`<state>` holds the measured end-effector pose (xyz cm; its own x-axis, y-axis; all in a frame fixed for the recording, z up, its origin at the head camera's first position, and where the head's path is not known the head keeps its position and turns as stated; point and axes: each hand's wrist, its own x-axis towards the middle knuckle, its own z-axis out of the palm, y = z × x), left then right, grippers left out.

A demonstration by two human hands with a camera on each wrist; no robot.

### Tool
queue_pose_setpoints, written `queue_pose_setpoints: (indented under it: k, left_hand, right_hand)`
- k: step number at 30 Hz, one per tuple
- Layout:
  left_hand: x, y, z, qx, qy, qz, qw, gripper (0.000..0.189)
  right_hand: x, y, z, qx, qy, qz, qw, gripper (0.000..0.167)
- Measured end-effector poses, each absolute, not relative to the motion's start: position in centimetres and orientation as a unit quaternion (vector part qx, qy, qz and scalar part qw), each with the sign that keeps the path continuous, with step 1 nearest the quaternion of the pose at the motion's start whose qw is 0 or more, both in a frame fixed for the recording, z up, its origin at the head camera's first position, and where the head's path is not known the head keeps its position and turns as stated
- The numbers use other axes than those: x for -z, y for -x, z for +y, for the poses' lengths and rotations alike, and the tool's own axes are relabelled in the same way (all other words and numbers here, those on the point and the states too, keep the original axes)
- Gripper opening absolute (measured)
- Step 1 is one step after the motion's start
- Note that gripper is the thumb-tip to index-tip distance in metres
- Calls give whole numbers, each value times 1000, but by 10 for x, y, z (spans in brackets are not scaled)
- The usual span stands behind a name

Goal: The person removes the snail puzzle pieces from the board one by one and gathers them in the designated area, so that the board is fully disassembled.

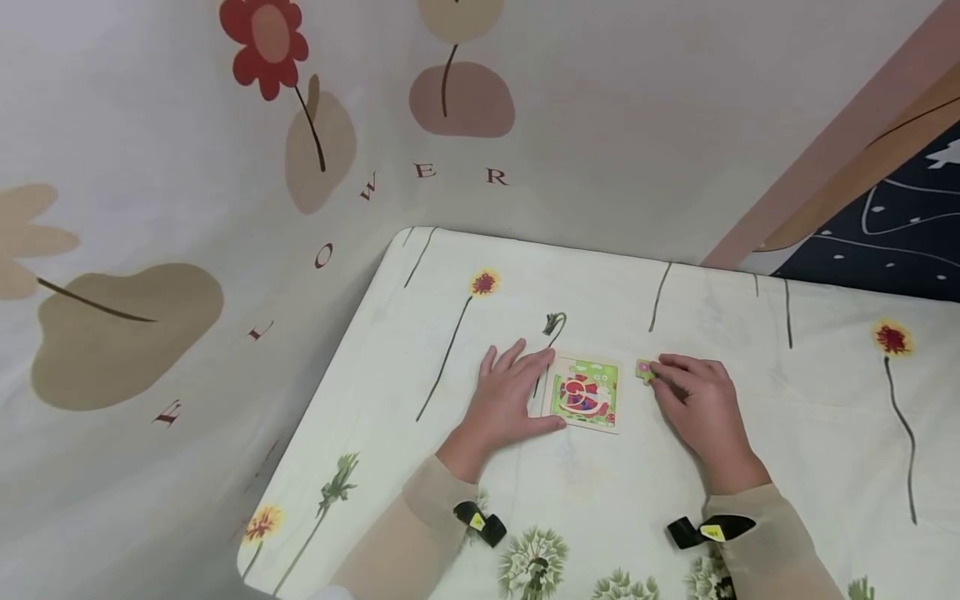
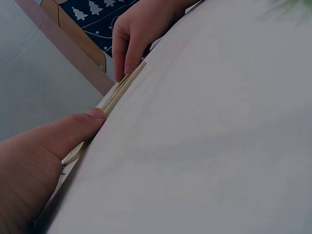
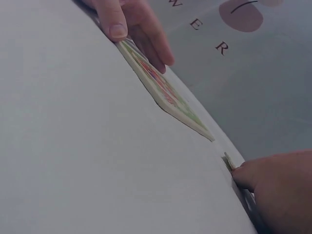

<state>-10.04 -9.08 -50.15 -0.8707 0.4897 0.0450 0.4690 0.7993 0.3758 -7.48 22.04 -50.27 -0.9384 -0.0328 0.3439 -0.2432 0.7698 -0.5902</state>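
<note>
While a person's two hands work above a flowered tablecloth point(image 1: 637, 479), the head view shows red letters point(image 1: 424, 171) on the pale backdrop point(image 1: 600, 142), reading F, L, O, W, E, R around the corner. The yellow labels point(image 1: 712, 532) on the black wrist straps point(image 1: 733, 525) are too small to read. The puzzle board point(image 1: 585, 394) lies flat, near square, so no long axis stands out; its sides run almost straight away from the person. The left hand point(image 1: 510, 396) is spread at its left side, forefinger at the far corner and thumb at the near one. The right hand point(image 1: 697, 400) pinches a small green puzzle piece point(image 1: 642, 371) between thumb and fingers, just right of the board and apart from it; one knob points toward the person.

In the left wrist view, the board appears nearly edge-on, slanting up to the right, the left thumb touching its edge.

In the right wrist view, W, E and R are legible. The board slants down to the right, toward the pinched piece, seen as a thin sliver.
</note>
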Motion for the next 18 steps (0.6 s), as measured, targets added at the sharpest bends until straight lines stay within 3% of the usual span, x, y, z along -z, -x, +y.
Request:
queue_pose_setpoints:
  k: [18]
  left_hand:
    - [500, 100, -93, -178, -275, 945, 12, 91]
  right_hand:
    - [499, 81, 194, -375, -52, -909, 175, 20]
